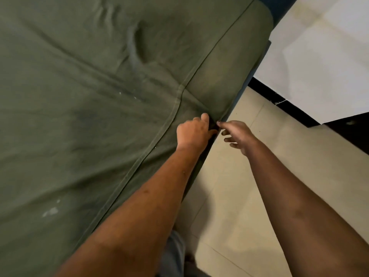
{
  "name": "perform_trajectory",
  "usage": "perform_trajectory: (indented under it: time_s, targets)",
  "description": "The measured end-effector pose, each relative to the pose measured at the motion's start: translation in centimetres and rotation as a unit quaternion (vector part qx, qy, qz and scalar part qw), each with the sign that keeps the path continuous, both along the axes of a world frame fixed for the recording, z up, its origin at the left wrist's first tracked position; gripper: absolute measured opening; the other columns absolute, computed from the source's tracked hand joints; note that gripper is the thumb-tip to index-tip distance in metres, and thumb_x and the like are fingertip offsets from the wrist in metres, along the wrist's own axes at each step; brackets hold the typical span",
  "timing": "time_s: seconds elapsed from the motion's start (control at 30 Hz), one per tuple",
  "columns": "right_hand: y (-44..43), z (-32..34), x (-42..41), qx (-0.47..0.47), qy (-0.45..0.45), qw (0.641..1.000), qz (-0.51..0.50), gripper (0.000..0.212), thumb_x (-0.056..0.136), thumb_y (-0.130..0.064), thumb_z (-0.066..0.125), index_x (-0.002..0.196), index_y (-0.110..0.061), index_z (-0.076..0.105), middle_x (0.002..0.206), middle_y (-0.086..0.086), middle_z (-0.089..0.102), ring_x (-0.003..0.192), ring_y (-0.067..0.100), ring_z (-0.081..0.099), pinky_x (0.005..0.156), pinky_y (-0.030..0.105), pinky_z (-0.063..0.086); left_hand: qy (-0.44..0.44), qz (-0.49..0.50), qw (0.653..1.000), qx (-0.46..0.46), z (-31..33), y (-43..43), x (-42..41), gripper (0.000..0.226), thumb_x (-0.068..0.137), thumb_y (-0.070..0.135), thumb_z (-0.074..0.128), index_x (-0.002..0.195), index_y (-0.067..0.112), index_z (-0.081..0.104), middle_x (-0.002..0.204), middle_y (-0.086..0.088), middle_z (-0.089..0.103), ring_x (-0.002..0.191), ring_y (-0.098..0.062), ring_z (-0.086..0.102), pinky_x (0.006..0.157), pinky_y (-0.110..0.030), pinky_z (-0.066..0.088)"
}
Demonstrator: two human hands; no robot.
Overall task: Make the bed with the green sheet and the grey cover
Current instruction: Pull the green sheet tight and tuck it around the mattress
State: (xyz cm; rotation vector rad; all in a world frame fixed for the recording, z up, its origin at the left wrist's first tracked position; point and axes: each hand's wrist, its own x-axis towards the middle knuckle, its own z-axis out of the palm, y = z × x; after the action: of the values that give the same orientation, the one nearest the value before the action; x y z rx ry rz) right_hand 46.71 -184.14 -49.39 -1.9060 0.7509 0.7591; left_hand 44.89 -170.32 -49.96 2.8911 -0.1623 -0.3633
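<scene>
Head view: both arms reach forward to the bed's side edge. The left hand [192,129] is curled round a fold of the green sheet [89,96], which lies spread over the mattress. The right hand [236,134] touches that fold with its thumb, fingers loosely bent; whether it grips cannot be told. Beige floor tiles [269,166] run alongside.

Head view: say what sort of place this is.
Probably a bedroom: a green sheet stretched over a bed, a beige tiled floor beside it, and a white wall with dark skirting.

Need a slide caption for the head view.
Left hand grips the green sheet along its hanging side; right hand reaches the same spot.
</scene>
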Motion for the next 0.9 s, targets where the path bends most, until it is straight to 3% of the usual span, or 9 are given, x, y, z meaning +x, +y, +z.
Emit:
perform_trajectory:
  time_s: [0.13, 0.23, 0.37, 0.43, 0.6, 0.77, 0.9]
  targets:
    - [-0.5, 0.8, 3.9, 0.065, -0.009, 0.996, -0.062, 0.037, 0.088, -0.057, 0.054, 0.09, -0.02, 0.058, 0.083, -0.001, 0.058, 0.075, 0.017, 0.055, 0.064, 0.028, 0.041, 0.015, 0.032, 0.999, -0.014, 0.2, -1.2, 2.4, 0.046, 0.094, 0.059, 0.038, 0.109, 0.016, 0.045, 0.104, -0.004, 0.063, 0.091, -0.027, 0.064, 0.06, -0.033, 0.038]
    - [-0.3, 0.2, 6.6, -0.015, -0.06, 0.998, -0.028, 0.037, 0.094, -0.051, 0.048, 0.082, -0.017, 0.056, 0.083, 0.004, 0.061, 0.069, 0.018, 0.057, 0.062, 0.029, 0.045, 0.022, 0.046, 0.999, -0.009, 0.3, -1.9, 3.9, 0.046, 0.094, 0.058, 0.039, 0.111, 0.016, 0.043, 0.104, -0.005, 0.063, 0.092, -0.027, 0.064, 0.059, -0.034, 0.038]
    - [-1.0, -1.7, 8.2, -0.093, -0.097, 0.989, 0.057, 0.038, 0.096, -0.04, 0.044, 0.065, -0.018, 0.049, 0.09, 0.016, 0.064, 0.089, 0.035, 0.064, 0.083, 0.045, 0.054, 0.049, 0.068, 0.996, 0.015, 0.7, -3.0, 6.1, 0.048, 0.093, 0.061, 0.039, 0.107, 0.016, 0.048, 0.104, -0.005, 0.066, 0.095, -0.027, 0.065, 0.062, -0.032, 0.037]
    - [-1.9, -2.0, 8.3, -0.103, -0.108, 0.985, 0.082, 0.039, 0.095, -0.042, 0.043, 0.062, -0.02, 0.048, 0.089, 0.014, 0.064, 0.091, 0.035, 0.063, 0.085, 0.048, 0.053, 0.051, 0.069, 0.996, 0.027, 1.0, -3.5, 7.3, 0.049, 0.092, 0.062, 0.039, 0.107, 0.016, 0.05, 0.105, -0.006, 0.066, 0.097, -0.027, 0.064, 0.062, -0.031, 0.037]
    - [-7.1, -1.2, 8.4, -0.103, -0.095, 0.99, 0.017, 0.036, 0.097, -0.039, 0.044, 0.067, -0.022, 0.054, 0.082, 0.008, 0.063, 0.081, 0.027, 0.06, 0.077, 0.04, 0.048, 0.072, 0.049, 0.994, 0.058, 1.6, -6.9, 10.0, 0.05, 0.092, 0.062, 0.039, 0.11, 0.017, 0.048, 0.103, -0.005, 0.065, 0.094, -0.025, 0.064, 0.062, -0.032, 0.038]
    - [-8.9, -0.2, 10.8, 0.019, 0.004, 0.996, 0.089, 0.027, 0.098, -0.035, 0.047, 0.091, -0.013, 0.061, 0.078, 0.003, 0.06, 0.069, 0.017, 0.056, 0.073, 0.032, 0.043, 0.065, 0.078, 0.994, 0.033, 1.2, -9.4, 12.8, 0.042, 0.095, 0.053, 0.044, 0.114, 0.016, 0.044, 0.108, -0.007, 0.063, 0.097, -0.027, 0.062, 0.064, -0.034, 0.037]
    - [-10.0, 0.4, 16.2, 0.011, -0.049, 0.998, 0.042, 0.034, 0.094, -0.05, 0.05, 0.089, -0.017, 0.058, 0.082, 0.001, 0.06, 0.062, 0.013, 0.052, 0.057, 0.025, 0.04, 0.056, 0.098, 0.993, 0.023, 0.6, -10.3, 15.1, 0.043, 0.094, 0.054, 0.044, 0.116, 0.016, 0.046, 0.113, -0.008, 0.062, 0.102, -0.03, 0.062, 0.065, -0.034, 0.037]
